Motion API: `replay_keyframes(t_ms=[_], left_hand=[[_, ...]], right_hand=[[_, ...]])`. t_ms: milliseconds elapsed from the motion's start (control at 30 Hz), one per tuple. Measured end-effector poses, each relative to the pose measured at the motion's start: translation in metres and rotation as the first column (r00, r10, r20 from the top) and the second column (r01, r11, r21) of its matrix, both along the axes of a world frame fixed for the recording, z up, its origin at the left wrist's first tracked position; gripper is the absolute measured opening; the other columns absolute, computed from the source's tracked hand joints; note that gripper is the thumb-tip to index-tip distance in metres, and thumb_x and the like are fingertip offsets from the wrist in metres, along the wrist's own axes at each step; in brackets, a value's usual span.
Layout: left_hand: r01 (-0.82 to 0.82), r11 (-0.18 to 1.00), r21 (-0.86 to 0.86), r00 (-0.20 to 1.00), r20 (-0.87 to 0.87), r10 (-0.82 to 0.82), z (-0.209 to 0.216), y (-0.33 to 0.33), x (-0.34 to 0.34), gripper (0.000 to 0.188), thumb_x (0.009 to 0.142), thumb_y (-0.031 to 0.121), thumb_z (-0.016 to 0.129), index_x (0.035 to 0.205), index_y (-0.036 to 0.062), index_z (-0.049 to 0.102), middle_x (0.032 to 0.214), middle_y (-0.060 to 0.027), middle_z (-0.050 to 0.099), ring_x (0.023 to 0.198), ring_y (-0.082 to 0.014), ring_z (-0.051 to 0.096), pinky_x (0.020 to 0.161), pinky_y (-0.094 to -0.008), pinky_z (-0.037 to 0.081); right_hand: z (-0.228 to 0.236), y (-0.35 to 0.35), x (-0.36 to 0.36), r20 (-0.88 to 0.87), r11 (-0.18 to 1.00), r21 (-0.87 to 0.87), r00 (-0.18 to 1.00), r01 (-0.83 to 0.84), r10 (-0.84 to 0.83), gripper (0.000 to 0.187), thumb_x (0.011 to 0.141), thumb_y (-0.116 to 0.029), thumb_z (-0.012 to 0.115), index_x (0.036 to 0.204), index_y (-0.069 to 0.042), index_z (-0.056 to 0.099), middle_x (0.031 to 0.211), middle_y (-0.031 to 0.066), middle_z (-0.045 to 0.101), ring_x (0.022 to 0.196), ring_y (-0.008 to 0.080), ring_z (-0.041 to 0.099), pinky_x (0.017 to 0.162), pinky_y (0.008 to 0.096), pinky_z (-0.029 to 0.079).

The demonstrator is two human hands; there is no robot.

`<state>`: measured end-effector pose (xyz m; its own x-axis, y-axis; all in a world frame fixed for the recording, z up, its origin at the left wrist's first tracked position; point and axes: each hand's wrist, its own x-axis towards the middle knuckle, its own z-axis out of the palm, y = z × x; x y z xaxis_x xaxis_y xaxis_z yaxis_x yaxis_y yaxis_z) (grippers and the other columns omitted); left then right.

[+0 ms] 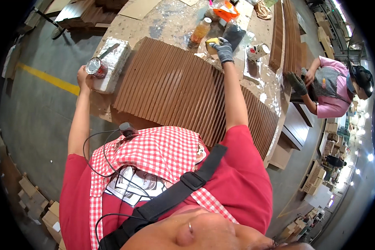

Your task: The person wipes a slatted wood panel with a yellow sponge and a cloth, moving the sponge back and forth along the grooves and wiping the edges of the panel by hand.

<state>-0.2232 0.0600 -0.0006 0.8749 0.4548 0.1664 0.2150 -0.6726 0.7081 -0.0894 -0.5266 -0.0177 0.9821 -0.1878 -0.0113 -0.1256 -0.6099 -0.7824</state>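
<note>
My left hand (83, 77) is bare and grips a small round tin can (96, 67) with a shiny lid, held against a white wrapped block (114, 62) at the table's left edge. My right hand (224, 49), in a grey glove, is closed on a yellow sponge (212, 43) at the far end of a long row of brown wooden slats (175, 91) standing on edge across the worktable (162, 21).
A brush lies on the white block. A bottle of amber liquid (200, 31), an orange container (226, 9), a black bag and another small can (258, 51) stand beyond the slats. At the right a co-worker (333, 89) in pink handles stacked boards. A yellow floor line (46, 77) runs at left.
</note>
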Motion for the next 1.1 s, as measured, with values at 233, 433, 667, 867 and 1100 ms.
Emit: replay_keyframes(t_ms=[233,433,667,867,1100], left_hand=[[0.049,0.996,0.068,0.999,-0.025,-0.048,-0.003,0.021,-0.009,0.035,0.079,0.034,0.064,0.094,0.0033,0.065,0.091,-0.0181,0.068,0.088,-0.0362,0.065,0.074,-0.0400,0.048],[0.109,0.991,0.077,0.994,-0.018,-0.108,0.005,0.011,0.003,0.033,0.080,0.033,0.063,0.093,0.0035,0.065,0.091,-0.0194,0.068,0.086,-0.0362,0.065,0.073,-0.0394,0.048],[0.173,0.985,0.009,0.985,-0.032,-0.172,0.000,0.015,0.015,0.032,0.081,0.033,0.061,0.093,0.0031,0.066,0.090,-0.0203,0.068,0.085,-0.0377,0.064,0.074,-0.0394,0.048],[0.164,0.980,0.113,0.986,-0.039,-0.161,0.002,0.031,0.011,0.034,0.081,0.033,0.059,0.094,0.0025,0.067,0.092,-0.0217,0.067,0.089,-0.0391,0.064,0.074,-0.0405,0.048],[0.170,0.969,0.178,0.983,-0.104,-0.153,0.015,0.026,0.032,0.031,0.081,0.032,0.059,0.093,0.0038,0.066,0.092,-0.0219,0.066,0.090,-0.0415,0.062,0.074,-0.0425,0.048]], right_hand=[[0.072,-0.002,-0.026,-0.153,0.746,-0.664,0.967,0.053,-0.205,0.041,0.078,-0.035,0.061,0.107,-0.007,0.068,0.111,0.0240,0.063,0.108,0.0356,0.059,0.095,0.0424,0.046],[0.063,-0.111,-0.055,-0.120,0.544,-0.803,0.829,0.243,-0.547,0.044,0.082,-0.040,0.055,0.104,-0.005,0.069,0.113,0.0183,0.065,0.108,0.0324,0.061,0.091,0.0398,0.048],[0.046,-0.167,-0.071,-0.249,0.607,-0.774,0.794,0.181,-0.554,0.070,0.074,-0.055,0.068,0.128,-0.012,0.056,0.133,0.0215,0.051,0.121,0.0378,0.051,0.099,0.0429,0.044],[0.063,-0.145,-0.070,-0.160,0.658,-0.699,0.835,0.280,-0.526,0.072,0.073,-0.057,0.068,0.127,-0.012,0.056,0.131,0.0226,0.052,0.120,0.0389,0.051,0.102,0.0452,0.041],[0.060,-0.061,-0.061,-0.167,0.971,-0.185,0.979,-0.149,0.119,0.058,0.081,-0.046,0.068,0.128,-0.014,0.057,0.130,0.0145,0.056,0.118,0.0304,0.053,0.102,0.0382,0.041]])
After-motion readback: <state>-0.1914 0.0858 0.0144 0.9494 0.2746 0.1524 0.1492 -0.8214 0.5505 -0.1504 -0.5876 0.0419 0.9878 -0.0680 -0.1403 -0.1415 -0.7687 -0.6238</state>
